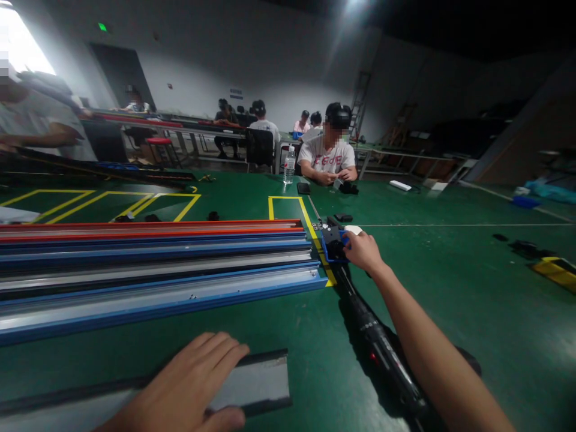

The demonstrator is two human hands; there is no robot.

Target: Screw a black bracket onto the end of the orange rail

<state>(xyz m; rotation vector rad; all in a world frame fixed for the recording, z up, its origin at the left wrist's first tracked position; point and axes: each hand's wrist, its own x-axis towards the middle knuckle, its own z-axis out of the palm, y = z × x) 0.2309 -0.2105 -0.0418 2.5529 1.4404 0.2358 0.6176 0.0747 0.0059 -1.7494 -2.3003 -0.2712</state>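
My left hand lies across a grey metal channel at the front of the table, its fingers stretched flat and the thumb apart. Farther off, my right hand reaches to a small blue tray of dark parts. Its fingers are bent together at the tray's right side, and what they pinch, if anything, is hidden. Below that arm lies a black power screwdriver with a red light, its tip pointing at the tray.
Several long blue, silver and red rails lie side by side on the left. A water bottle stands at the back, near a seated person. A yellow-and-black object is at the right edge.
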